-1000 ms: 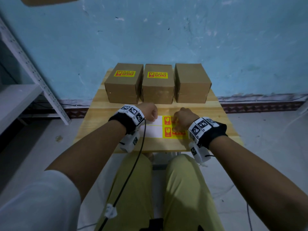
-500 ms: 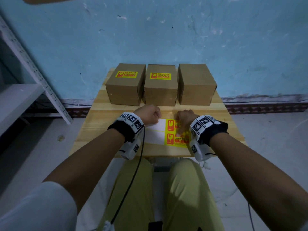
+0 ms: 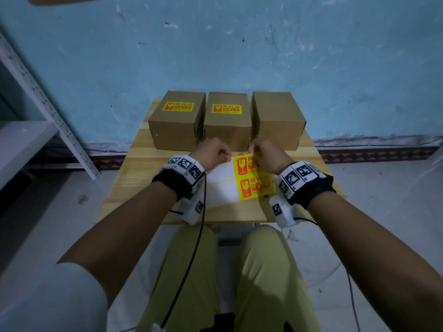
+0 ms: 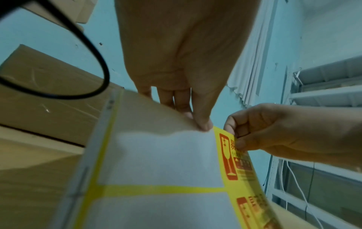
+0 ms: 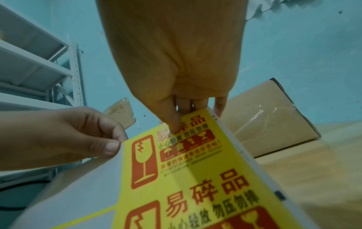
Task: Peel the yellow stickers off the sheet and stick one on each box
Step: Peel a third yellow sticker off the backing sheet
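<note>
Three plain cardboard boxes [image 3: 227, 121] line the back of a pale wooden table [image 3: 134, 178], two already labelled (the right-hand one bare). In front, the glossy sticker sheet [image 3: 223, 188] is lifted at its far edge: the left hand [image 3: 212, 152] pinches the white backing to steady it, while the right hand [image 3: 268, 155] pinches the upper yellow sticker [image 3: 244, 164], apparently to peel it.

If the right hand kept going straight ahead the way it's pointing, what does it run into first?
Most likely the right box, the one with no sticker yet. The right hand, pinching the top sticker on the sheet, points toward the box row. Depth is unclear; it could hit near the gap beside the middle box.
</note>
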